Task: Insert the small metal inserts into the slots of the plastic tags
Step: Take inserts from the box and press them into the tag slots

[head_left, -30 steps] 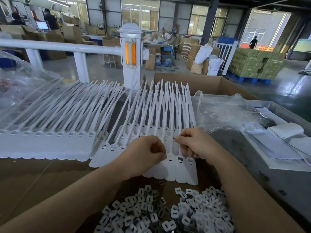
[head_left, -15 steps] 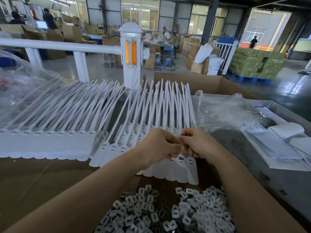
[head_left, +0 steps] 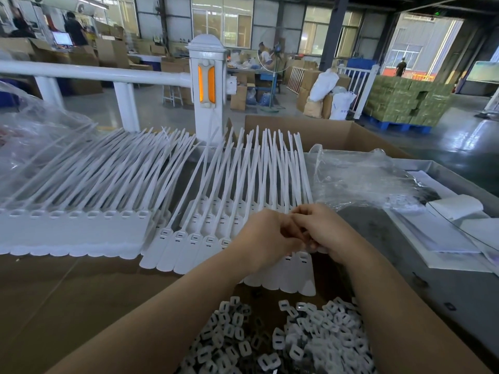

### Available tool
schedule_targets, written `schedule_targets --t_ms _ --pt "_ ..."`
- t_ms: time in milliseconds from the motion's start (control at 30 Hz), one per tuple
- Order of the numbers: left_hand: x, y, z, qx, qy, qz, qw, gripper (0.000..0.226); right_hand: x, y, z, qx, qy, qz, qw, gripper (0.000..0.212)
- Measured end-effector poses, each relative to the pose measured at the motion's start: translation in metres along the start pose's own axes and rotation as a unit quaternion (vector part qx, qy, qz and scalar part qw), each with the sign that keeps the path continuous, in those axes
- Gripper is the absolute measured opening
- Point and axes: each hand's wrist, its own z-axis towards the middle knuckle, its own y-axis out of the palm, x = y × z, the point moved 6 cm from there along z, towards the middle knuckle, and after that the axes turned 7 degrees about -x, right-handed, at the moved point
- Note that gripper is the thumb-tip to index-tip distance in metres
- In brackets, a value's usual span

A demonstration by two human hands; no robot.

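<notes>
A fan of white plastic tags [head_left: 205, 241] with long straps lies on the brown cardboard surface in the middle. A second joined strip of tags [head_left: 73, 233] lies to the left. A heap of small inserts [head_left: 272, 338] sits at the near edge. My left hand [head_left: 267, 238] and my right hand [head_left: 321, 228] meet with curled fingers over the heads of the rightmost tags [head_left: 299, 273]. The fingertips touch one another there; whatever they pinch is hidden between them.
A crumpled clear plastic bag [head_left: 359, 179] lies right of the tags, another bag [head_left: 32, 136] at far left. White papers [head_left: 442, 238] lie on the grey tray at right. An open cardboard box [head_left: 324, 133] stands behind, next to a white railing post [head_left: 206, 85].
My left hand has moved right and up from the tag heads until it meets my right hand. My right hand has stayed over the rightmost tags.
</notes>
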Motion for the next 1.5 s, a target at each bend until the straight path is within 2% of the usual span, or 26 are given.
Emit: schedule_targets --t_ms 233,433,733,967,1167,1333,1500 --pt "0.002 0.011 0.002 0.005 -0.002 0.045 0.999 0.003 0.0 -0.004 -0.002 0.006 -0.005 0.051 0.999 0.019" --pt "0.005 0.017 0.001 0.028 -0.005 0.076 0.997 0.012 0.001 -0.004 -0.002 0.012 0.001 0.063 0.998 0.017" --pt "0.007 0.021 -0.001 0.057 0.005 0.116 0.992 0.012 0.001 -0.004 0.001 0.013 -0.008 0.057 0.998 0.016" --pt "0.007 0.019 0.001 0.04 -0.004 0.111 0.993 0.013 -0.001 -0.004 -0.001 0.011 -0.01 0.059 0.998 0.016" --pt "0.01 0.019 0.001 0.019 -0.009 0.152 0.988 0.015 -0.002 -0.002 -0.003 0.006 -0.008 0.061 0.998 0.016" --pt "0.013 0.016 -0.004 0.049 0.008 0.153 0.987 0.011 -0.001 -0.003 -0.002 0.011 -0.013 0.049 0.999 0.017" --pt "0.024 0.017 -0.005 0.025 0.043 0.275 0.96 0.02 -0.001 -0.002 -0.003 0.012 -0.016 0.049 0.999 0.018"
